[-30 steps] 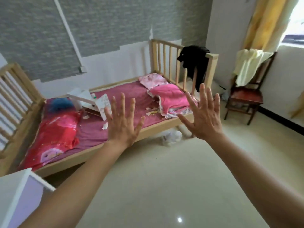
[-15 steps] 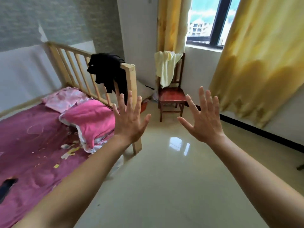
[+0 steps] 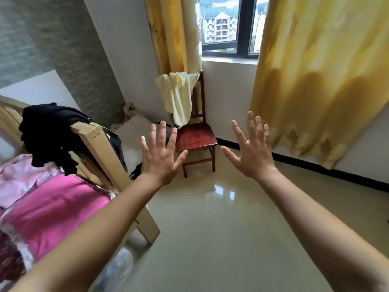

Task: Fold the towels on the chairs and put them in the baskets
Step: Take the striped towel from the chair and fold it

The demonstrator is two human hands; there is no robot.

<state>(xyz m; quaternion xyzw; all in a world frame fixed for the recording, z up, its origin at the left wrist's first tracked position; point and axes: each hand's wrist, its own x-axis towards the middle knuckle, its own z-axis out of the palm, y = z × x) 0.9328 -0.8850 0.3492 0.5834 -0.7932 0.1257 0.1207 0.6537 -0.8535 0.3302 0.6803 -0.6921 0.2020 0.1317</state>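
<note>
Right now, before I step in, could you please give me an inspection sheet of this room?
Surface: glossy tiled floor, reflecting the window light.
Job's things: pale yellow towel, unfolded, draped over the backrest of the red wooden chair; no basket seen.
Clutter: black garment hung over the wooden bed rail; pink bedding on the bed.
Grippers: left hand and right hand raised, fingers spread, holding nothing.
Cables: nothing seen.
Surroundings: yellow curtains either side of a window; the chair stands in the corner below it.
</note>
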